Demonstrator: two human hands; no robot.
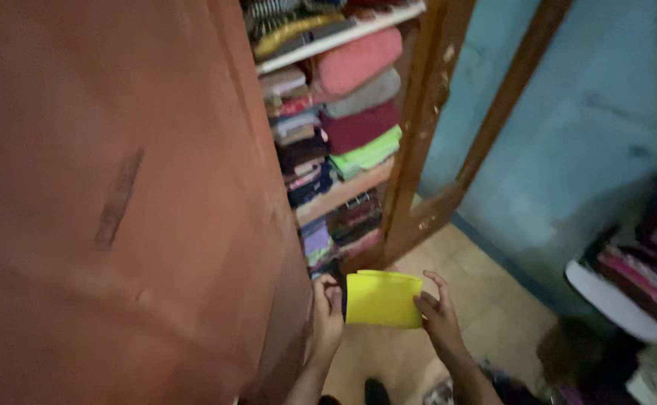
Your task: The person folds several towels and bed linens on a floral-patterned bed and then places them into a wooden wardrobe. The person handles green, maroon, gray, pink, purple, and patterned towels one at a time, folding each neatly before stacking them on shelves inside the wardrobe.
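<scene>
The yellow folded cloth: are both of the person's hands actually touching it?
Touching. The head view shows the left hand pinching the left edge of the yellow folded cloth, and the right hand gripping its right edge, fingers overlapping the fabric.

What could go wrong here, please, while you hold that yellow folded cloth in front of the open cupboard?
The yellow folded cloth is pinched only at its side edges by the left hand and right hand, so it might sag or unfold. The cupboard shelves look tightly packed with folded clothes, so a stack could topple if nudged. The open wooden door stands close by the left arm and could be bumped.
</scene>
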